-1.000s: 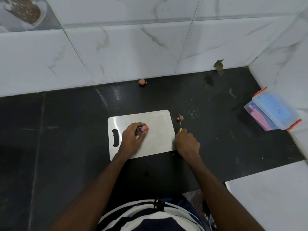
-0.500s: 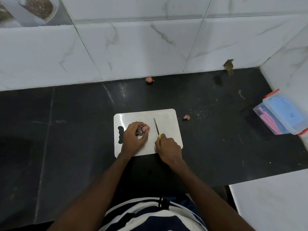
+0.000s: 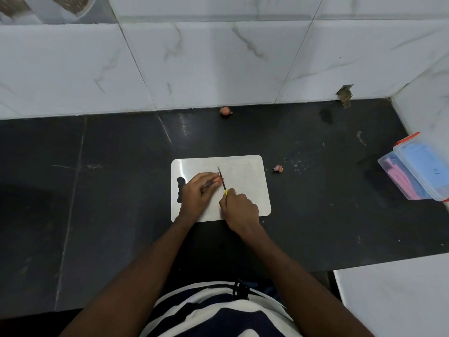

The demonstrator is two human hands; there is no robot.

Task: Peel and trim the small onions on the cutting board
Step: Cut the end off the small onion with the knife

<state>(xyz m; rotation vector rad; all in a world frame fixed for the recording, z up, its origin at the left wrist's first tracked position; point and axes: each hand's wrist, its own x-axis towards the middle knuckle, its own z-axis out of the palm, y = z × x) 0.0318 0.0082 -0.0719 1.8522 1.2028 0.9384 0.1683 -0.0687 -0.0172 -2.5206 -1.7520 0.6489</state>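
A white cutting board (image 3: pixel 245 181) lies on the black counter. My left hand (image 3: pixel 196 193) pins a small pinkish onion (image 3: pixel 217 181) to the board; only its tip shows past my fingertips. My right hand (image 3: pixel 239 209) grips a small knife (image 3: pixel 222 180) by its yellow handle, and the blade rests against the exposed end of the onion. A second small onion (image 3: pixel 225 111) sits far back against the wall tiles.
A scrap of onion skin (image 3: pixel 277 168) lies on the counter just right of the board. A clear plastic box (image 3: pixel 418 173) with orange clips stands at the right edge. A white marble ledge (image 3: pixel 393 297) juts in at the lower right.
My right hand carried the knife from the board's right edge leftward, until the blade met the onion. My left hand stayed on the onion.
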